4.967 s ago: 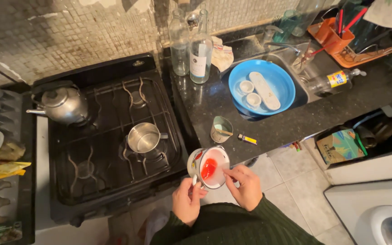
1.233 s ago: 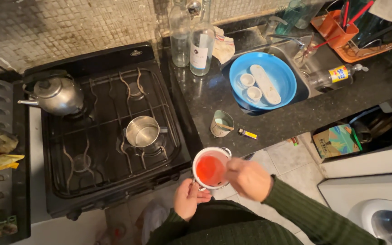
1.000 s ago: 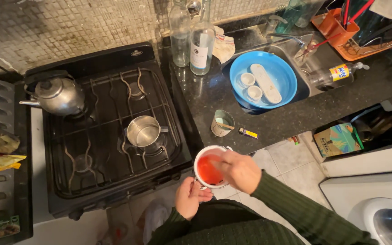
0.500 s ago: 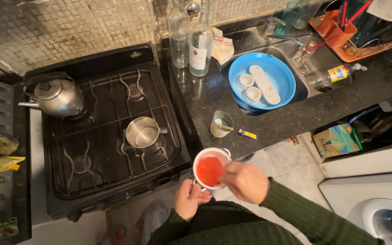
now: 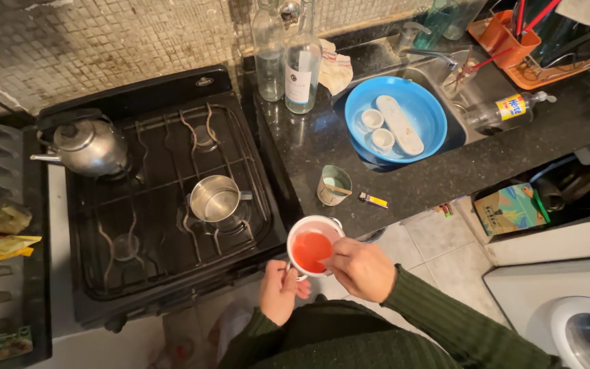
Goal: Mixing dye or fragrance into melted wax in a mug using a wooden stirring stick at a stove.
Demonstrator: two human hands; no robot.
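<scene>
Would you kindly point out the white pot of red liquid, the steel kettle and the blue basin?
White pot of red liquid [image 5: 312, 249], head view, on the liquid.
Steel kettle [image 5: 90, 145], head view, on its body.
Blue basin [image 5: 426, 113], head view, on its bare inner wall.

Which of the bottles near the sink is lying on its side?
The plastic bottle with the yellow label, lying right of the blue basin. The two glass bottles by the stove stand upright.

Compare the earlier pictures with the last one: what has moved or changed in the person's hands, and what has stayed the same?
The white pot, earlier tipped, is now level, and its red liquid has spread across the bottom. The right hand stays at the rim; the left hand still holds the handle. The kettle, the steel pan and the blue bowl stayed put.
</scene>
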